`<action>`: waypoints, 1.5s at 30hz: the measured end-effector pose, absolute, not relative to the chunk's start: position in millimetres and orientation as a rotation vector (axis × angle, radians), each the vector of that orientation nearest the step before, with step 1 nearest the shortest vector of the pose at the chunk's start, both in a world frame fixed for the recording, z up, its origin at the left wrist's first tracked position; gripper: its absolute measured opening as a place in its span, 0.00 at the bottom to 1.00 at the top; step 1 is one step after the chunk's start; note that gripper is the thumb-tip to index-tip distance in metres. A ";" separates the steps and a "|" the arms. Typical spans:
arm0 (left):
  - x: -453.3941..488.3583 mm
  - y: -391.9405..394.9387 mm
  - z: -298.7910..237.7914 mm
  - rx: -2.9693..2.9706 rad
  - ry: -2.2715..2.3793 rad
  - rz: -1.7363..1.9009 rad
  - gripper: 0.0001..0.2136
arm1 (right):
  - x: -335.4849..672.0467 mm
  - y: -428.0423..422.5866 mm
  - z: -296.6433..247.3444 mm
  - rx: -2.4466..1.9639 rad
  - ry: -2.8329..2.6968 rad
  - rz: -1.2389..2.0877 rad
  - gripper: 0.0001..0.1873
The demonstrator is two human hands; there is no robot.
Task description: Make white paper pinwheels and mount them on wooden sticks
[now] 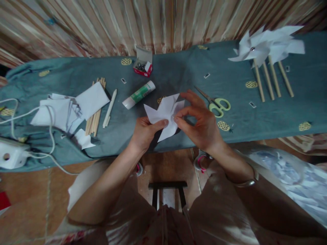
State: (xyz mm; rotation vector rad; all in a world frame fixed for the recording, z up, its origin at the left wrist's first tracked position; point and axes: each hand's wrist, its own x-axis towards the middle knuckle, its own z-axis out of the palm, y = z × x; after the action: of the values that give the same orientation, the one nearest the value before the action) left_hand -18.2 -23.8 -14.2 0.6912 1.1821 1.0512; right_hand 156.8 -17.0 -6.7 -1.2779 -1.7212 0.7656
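Note:
A white paper pinwheel shape point(165, 114) with folded points is held over the near edge of the table, which is covered in a blue-green cloth point(178, 75). My left hand point(144, 132) grips it from below, thumb on top. My right hand point(201, 122) pinches the middle of the paper between thumb and forefinger. A glue stick point(138, 95) lies just behind the paper, and scissors with pale green handles point(216, 103) lie beside my right hand.
A small red box of pins point(143, 66) stands open at the back. White paper sheets point(68, 109), wooden sticks point(95, 112) and a white tool point(109, 108) lie at the left, with a white device and cable point(12, 153). Finished pinwheels on sticks point(265, 54) lie at the right.

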 end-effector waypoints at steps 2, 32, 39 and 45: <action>-17.5 -23.9 -13.0 0.665 1.177 1.039 0.12 | 156.4 -17.3 -6.9 -1.278 -1.707 0.780 0.04; -5.5 -22.8 -19.6 0.635 1.059 1.058 0.10 | 165.1 -9.1 -16.8 -1.289 -1.571 0.847 0.03; -10.0 -17.6 -14.9 0.584 1.035 1.107 0.12 | 190.8 -7.0 -2.4 -1.219 -1.709 0.872 0.08; -10.3 -17.1 -5.7 0.520 0.990 1.061 0.12 | 193.9 -14.5 1.9 -1.161 -1.767 1.019 0.12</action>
State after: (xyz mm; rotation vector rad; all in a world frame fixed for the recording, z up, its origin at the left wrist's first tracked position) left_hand -10.3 -17.1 -5.7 0.5205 0.9903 1.0608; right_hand 193.9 -14.5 1.9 -1.1610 -1.7673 1.0190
